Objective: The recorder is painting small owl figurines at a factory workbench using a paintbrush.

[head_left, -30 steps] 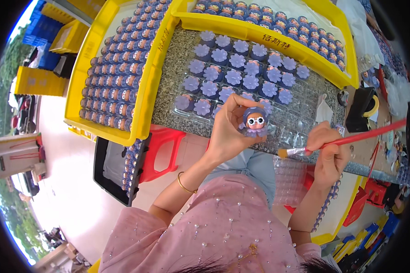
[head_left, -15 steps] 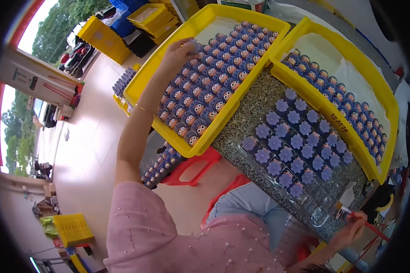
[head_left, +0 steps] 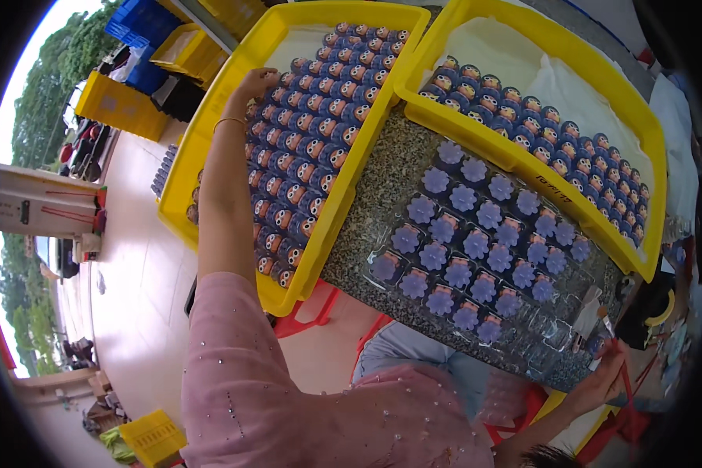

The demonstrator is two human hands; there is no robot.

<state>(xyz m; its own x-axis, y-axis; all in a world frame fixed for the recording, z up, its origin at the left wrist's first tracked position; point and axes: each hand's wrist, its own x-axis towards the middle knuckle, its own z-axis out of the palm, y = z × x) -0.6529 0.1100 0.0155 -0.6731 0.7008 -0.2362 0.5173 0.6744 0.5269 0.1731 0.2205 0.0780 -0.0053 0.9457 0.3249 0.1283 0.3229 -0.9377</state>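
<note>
My left hand (head_left: 256,84) reaches into the left yellow tray (head_left: 349,187), its fingers curled at the end of a row of small dark-blue figurines (head_left: 312,147) with round faces; whatever the fingertips hold is hidden. At the lower right my right hand (head_left: 603,376) is closed around a thin paintbrush (head_left: 610,327) with a red handle, its tip up near the edge of the worktop. Between the hands lies a clear plastic tray (head_left: 555,334) with rows of figurines topped by purple flower-shaped bases (head_left: 476,243).
A second yellow tray (head_left: 515,162) of figurines, lined with white sheet, stands at the back right on the speckled stone worktop (head_left: 366,234). Red stools (head_left: 310,312) are below. Yellow and blue crates (head_left: 121,105) stand on the floor at the far left.
The view has shifted. My left hand, which held a small figurine above the rows, is now lower against the row's left end. My right hand still holds the brush, now more upright.
</note>
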